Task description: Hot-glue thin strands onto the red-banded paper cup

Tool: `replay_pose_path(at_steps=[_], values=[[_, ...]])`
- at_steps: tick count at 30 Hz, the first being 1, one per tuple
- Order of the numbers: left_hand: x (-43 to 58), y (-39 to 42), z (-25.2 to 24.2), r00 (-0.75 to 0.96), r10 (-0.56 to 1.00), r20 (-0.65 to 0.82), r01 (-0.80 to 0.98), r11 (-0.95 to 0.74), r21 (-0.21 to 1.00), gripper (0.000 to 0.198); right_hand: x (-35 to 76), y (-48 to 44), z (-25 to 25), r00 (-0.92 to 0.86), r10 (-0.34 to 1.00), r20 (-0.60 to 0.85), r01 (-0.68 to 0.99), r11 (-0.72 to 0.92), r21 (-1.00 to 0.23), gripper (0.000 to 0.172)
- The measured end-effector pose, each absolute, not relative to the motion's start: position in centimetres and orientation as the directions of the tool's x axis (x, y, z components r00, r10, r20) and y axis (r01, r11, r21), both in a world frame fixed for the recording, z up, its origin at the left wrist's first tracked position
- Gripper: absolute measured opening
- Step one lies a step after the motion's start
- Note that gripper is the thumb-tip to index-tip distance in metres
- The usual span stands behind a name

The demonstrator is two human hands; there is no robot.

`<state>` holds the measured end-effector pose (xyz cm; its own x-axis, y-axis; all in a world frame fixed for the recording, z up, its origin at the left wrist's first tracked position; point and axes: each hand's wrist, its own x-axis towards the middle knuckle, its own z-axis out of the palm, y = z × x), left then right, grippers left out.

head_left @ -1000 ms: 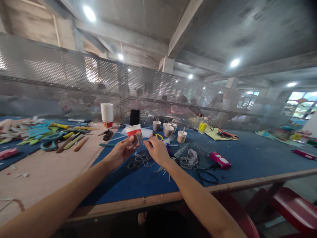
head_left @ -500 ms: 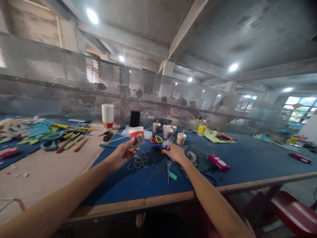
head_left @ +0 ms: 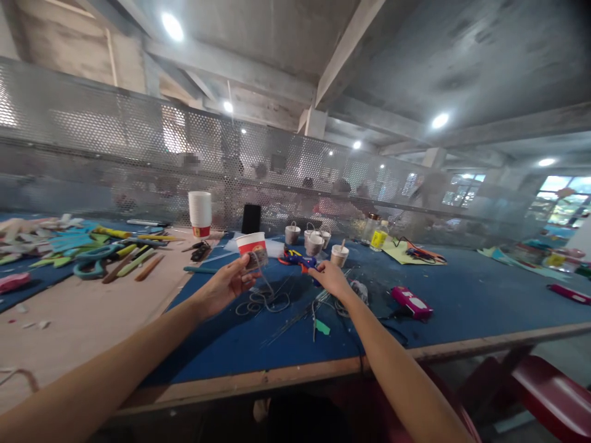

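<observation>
My left hand (head_left: 229,280) is closed on a red and white paper cup (head_left: 252,243), held above the blue mat. Grey cord is wrapped around the cup's lower part, and a loose strand (head_left: 265,303) trails down from it into coils on the mat. In my right hand (head_left: 333,278) is a blue hot glue gun (head_left: 302,261) with an orange trigger, its nozzle pointing left toward the cup. Behind the gun lie red and yellow scissors (head_left: 289,257), partly covered by it. Several cord-wrapped cups (head_left: 314,245) stand at the back, some with looped handles.
A stack of paper cups (head_left: 200,212) and a black phone (head_left: 252,219) stand by the perforated metal screen (head_left: 268,147). Blue-handled scissors (head_left: 90,267) and craft tools lie left. To the right are a yellow-labelled bottle (head_left: 378,237) and a magenta box (head_left: 410,303).
My right hand has raised the glue gun off the mat, so its nozzle now sits higher, in front of the scissors. The left hand still holds the cup in nearly the same place.
</observation>
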<state>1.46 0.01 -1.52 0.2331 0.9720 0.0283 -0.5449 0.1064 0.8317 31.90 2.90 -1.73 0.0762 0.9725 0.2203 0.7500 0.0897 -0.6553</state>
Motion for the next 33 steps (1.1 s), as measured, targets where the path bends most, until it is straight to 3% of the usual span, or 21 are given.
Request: replay_pose_path(at_steps=[2, 4, 7, 11, 15, 23, 33], values=[[1.4, 0.2, -1.7, 0.252, 0.966, 0.053, -0.547, 0.097, 0.832, 0.022, 31.6, 2.6, -1.3, 0.060, 0.976, 0.210, 0.496, 0.153, -0.855, 0.033], [1.4, 0.4, -1.8, 0.259, 0.964, 0.064, -0.545, 0.091, 0.834, 0.026, 31.1, 2.1, -0.7, -0.017, 0.980, 0.196, 0.229, 0.195, -0.954, 0.041], [1.4, 0.3, -1.7, 0.256, 0.965, 0.059, -0.530, 0.089, 0.843, 0.032, 30.5, 0.9, 0.0, -0.111, 0.972, 0.207, -0.058, 0.202, -0.978, 0.046], [1.3, 0.1, -1.5, 0.260, 0.964, 0.049, -0.514, 0.095, 0.852, 0.033, 29.6, -0.3, 0.5, -0.204, 0.953, 0.222, -0.232, 0.173, -0.957, 0.046], [1.2, 0.1, -1.7, 0.280, 0.960, 0.024, -0.515, 0.129, 0.847, 0.029, 29.0, -0.8, 0.6, -0.262, 0.924, 0.278, -0.220, 0.223, -0.950, 0.040], [1.5, 0.4, -2.2, 0.276, 0.961, -0.002, -0.508, 0.148, 0.848, 0.017, 28.1, -1.5, 0.2, -0.182, 0.881, 0.436, -0.027, 0.439, -0.898, 0.041], [2.0, -0.7, -1.1, 0.254, 0.967, -0.003, -0.479, 0.128, 0.868, 0.018, 27.5, -2.8, -0.2, -0.202, 0.885, 0.420, 0.272, 0.463, -0.844, 0.040]])
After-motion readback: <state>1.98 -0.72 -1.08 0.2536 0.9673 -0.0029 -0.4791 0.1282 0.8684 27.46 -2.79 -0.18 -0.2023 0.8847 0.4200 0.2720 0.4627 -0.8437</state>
